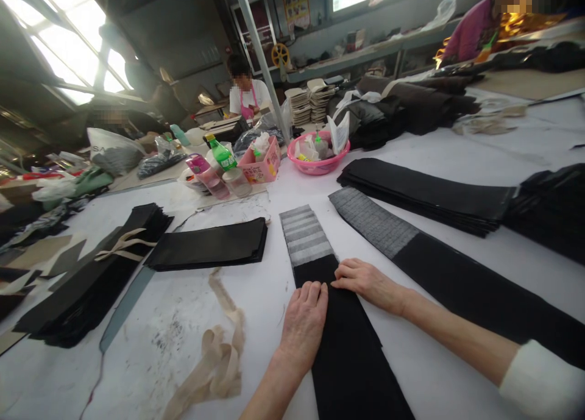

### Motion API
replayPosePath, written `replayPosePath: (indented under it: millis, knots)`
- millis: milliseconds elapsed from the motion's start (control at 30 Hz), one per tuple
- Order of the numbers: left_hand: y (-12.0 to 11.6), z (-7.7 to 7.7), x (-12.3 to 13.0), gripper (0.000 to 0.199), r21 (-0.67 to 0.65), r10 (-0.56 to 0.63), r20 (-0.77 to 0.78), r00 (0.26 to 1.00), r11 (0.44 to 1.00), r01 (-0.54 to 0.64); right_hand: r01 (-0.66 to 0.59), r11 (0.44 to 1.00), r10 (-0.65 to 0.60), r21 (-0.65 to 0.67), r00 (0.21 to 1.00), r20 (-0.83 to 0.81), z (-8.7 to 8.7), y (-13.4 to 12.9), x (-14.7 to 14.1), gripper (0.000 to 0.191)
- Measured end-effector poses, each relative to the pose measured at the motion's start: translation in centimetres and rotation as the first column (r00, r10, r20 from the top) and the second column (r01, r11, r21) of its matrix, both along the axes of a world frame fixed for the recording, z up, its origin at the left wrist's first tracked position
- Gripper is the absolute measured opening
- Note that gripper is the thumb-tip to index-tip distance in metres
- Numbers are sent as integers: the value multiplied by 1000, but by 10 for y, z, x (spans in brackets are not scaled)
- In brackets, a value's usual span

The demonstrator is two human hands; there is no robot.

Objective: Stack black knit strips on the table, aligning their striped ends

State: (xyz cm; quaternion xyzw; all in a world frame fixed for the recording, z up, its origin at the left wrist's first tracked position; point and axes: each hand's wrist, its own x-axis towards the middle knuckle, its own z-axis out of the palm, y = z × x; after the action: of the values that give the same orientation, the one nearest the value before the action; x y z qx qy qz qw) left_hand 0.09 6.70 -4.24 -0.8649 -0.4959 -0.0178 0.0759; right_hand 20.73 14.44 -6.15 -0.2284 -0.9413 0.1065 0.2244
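Observation:
In the head view a long run of flat black sheet material [351, 347] lies on the white table, its far end marked by a patch of grey bands [307, 234]. My left hand [305, 319] rests on its left side, fingers closed together and pressing the black surface just below the bands. Close by, my right hand [368, 281] pinches at its right edge, thumb and fingertips together. The hands are almost touching. To the right is a second black run [475, 286] with a closely lined grey end [372, 222]. What lies under my fingertips is hidden.
Stacks of black strips lie left [208, 244] and right [425, 191]. A tied black bundle [95, 280] and a loose beige cloth strip [214, 353] are at left. A pink basin [319, 158], pink box [260, 161] and green bottle [222, 152] stand beyond. Other people sit farther back.

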Motion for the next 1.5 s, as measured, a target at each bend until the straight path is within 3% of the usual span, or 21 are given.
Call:
replayPosePath:
  millis: [567,900,1100,1333,1500]
  knots:
    - [3,3,5,51,-39,-34,-69,997,999,31,24,997,-24,-79,1000,-8,2,-3,12,19]
    - [4,4,10,44,27,-28,-76,997,999,30,77,992,-81,-97,996,-42,2,-12,18,24]
    - [6,6,15,48,16,-25,-123,992,1000,27,158,983,-164,-89,985,-62,-7,-18,22,27]
    - [4,8,22,51,23,10,-119,993,1000,-7,257,956,-264,-142,964,-37,-1,-30,32,27]
    - [3,12,22,50,43,15,-86,996,999,-11,352,918,-373,-185,922,-100,0,-35,17,33]
